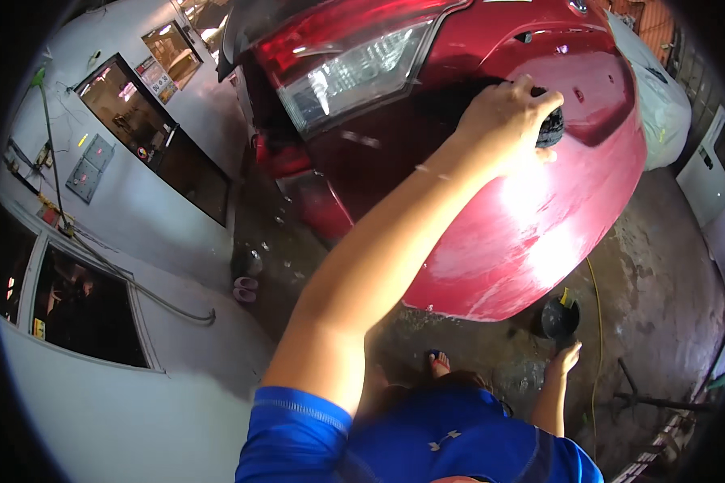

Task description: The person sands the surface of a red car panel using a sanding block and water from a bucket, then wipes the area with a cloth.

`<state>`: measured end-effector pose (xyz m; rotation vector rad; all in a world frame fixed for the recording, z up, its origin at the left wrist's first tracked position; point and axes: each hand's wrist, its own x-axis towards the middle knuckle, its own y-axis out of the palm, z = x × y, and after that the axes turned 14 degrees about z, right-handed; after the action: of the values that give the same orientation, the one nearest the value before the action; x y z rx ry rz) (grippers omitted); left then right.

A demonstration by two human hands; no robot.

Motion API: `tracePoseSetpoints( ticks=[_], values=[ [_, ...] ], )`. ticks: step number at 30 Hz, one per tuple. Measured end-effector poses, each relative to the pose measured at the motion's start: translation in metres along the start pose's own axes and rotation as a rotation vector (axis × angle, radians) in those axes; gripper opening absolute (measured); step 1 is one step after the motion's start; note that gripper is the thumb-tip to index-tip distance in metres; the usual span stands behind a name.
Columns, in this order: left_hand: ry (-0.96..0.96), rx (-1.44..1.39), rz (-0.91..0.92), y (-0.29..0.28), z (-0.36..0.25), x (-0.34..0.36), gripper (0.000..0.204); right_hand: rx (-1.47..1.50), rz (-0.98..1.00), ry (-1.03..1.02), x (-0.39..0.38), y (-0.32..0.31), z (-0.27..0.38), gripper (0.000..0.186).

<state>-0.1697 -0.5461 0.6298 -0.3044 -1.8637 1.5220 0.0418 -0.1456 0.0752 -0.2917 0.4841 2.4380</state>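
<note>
My left hand (511, 121) reaches up to the rear of a red car and grips a black textured pad (551, 129) against its painted bumper (475, 249). The bumper looks wet, with dull pale patches around a bright light reflection. My left fingers curl over the pad and cover much of it. Lower at the right, my right hand (570, 357) hangs beside a dark round bucket (560, 319) with something yellow at its rim. Its fingers are small and partly hidden, and whether they touch the bucket is unclear.
A tail light (354, 76) sits above the bumper. A yellow hose (594, 322) runs along the wet floor past the bucket. At the right lies a dark metal stand (660, 401). Pink slippers (246, 289) rest near the white wall (177, 161) at left. A covered vehicle (660, 113) stands beyond.
</note>
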Motion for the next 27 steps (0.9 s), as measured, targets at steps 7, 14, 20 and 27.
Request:
tracePoseSetpoints(
  ticks=[7,14,20,27],
  values=[
    [0.048,0.031,-0.195,-0.040,0.023,-0.129,0.069,-0.553,0.324,-0.870,-0.153,0.281,0.283,0.046],
    [-0.181,-0.535,-0.783,0.028,0.090,-0.289,0.071,-1.013,0.563,-1.300,-0.218,0.446,0.328,0.046],
    [-0.952,-2.078,-0.885,0.113,0.153,-0.488,0.034,-1.274,0.754,-1.517,-0.285,0.493,0.306,0.044],
    [-1.413,-2.087,-0.856,0.199,0.143,-0.724,0.039,-1.192,0.932,-1.565,-0.314,0.524,0.309,0.047]
  ],
)
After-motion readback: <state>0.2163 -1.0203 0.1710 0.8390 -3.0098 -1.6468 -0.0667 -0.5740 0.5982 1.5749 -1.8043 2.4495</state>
